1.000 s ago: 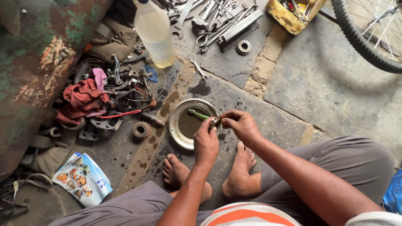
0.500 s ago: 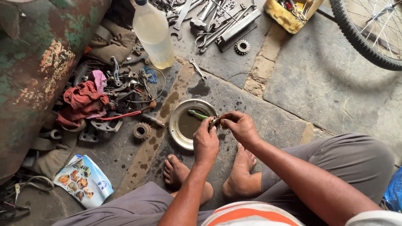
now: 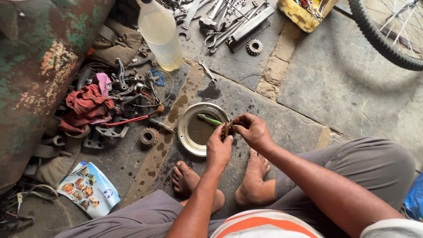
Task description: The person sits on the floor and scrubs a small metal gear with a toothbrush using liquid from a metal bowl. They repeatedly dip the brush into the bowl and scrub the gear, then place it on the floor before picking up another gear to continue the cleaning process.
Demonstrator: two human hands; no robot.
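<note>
My left hand (image 3: 219, 149) and my right hand (image 3: 252, 131) meet just above the right rim of a round metal dish (image 3: 185, 140) on the stone floor. Both hands grip a small rusty ring-shaped metal part (image 3: 228, 128) between the fingertips. The dish holds dark liquid, and a green-handled brush (image 3: 209, 119) lies across it. My bare feet (image 3: 190, 180) rest on the floor below the hands.
A plastic bottle of pale liquid (image 3: 160, 34) stands at the top. Wrenches and a sprocket (image 3: 254, 46) lie beyond it. Red rags (image 3: 88, 104), bike parts and a gear (image 3: 148, 137) are heaped at left. A bicycle wheel (image 3: 387, 37) is top right, a yellow box (image 3: 305, 13) nearby.
Both hands have stayed over the dish's right rim with the small part; only the fingers have shifted slightly on it.
</note>
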